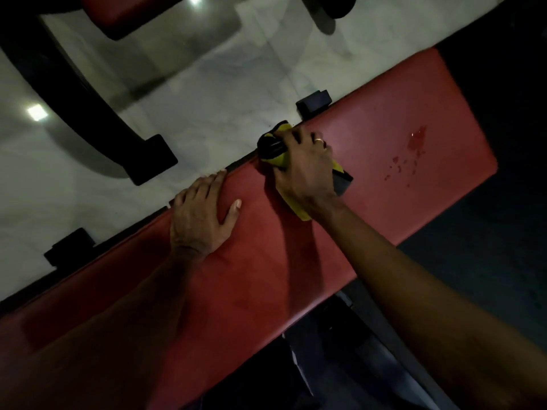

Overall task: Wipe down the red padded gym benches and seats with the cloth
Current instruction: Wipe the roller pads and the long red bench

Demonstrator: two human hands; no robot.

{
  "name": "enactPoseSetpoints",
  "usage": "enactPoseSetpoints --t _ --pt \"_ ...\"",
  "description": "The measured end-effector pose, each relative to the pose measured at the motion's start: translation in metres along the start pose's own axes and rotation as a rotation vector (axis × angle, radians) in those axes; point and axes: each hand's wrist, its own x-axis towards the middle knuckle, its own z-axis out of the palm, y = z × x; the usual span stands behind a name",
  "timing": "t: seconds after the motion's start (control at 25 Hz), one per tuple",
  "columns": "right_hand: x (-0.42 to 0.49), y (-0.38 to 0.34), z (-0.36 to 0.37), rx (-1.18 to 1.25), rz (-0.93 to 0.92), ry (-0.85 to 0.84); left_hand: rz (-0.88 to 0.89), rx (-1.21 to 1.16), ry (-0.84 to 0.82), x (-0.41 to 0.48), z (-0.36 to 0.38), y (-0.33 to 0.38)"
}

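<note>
A long red padded bench (384, 137) runs diagonally across the view, from lower left to upper right. Near its far edge my right hand (305, 170) grips a bunched yellow and black cloth (273, 150) and presses it on the pad. There is a ring on one finger of that hand. My left hand (201, 211) lies flat on the pad to the left, fingers straight and reaching the far edge. Wet red spots (414, 143) show on the pad to the right of the cloth.
A pale marble floor (207, 84) lies beyond the bench. On it stand a black curved machine frame (88, 108) and black bench brackets (313, 102). Another red pad (124, 10) shows at the top. Dark floor (488, 261) lies on the near right side.
</note>
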Motion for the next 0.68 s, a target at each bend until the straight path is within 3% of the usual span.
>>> enactPoseSetpoints --t 0.2,0.36,0.44,0.68 --pt "0.043 -0.011 -0.005 -0.06 0.33 0.024 0.0 -0.006 -0.023 0.001 0.0 -0.002" --pt "0.014 -0.037 0.004 -0.091 -0.03 -0.018 -0.002 -0.011 -0.048 0.0 -0.001 -0.001" --pt "0.01 -0.018 0.0 -0.068 -0.112 -0.028 -0.001 -0.015 -0.056 0.0 -0.002 -0.001" --pt "-0.032 0.014 0.002 0.141 0.359 0.166 -0.012 -0.034 -0.02 -0.001 0.001 0.0"
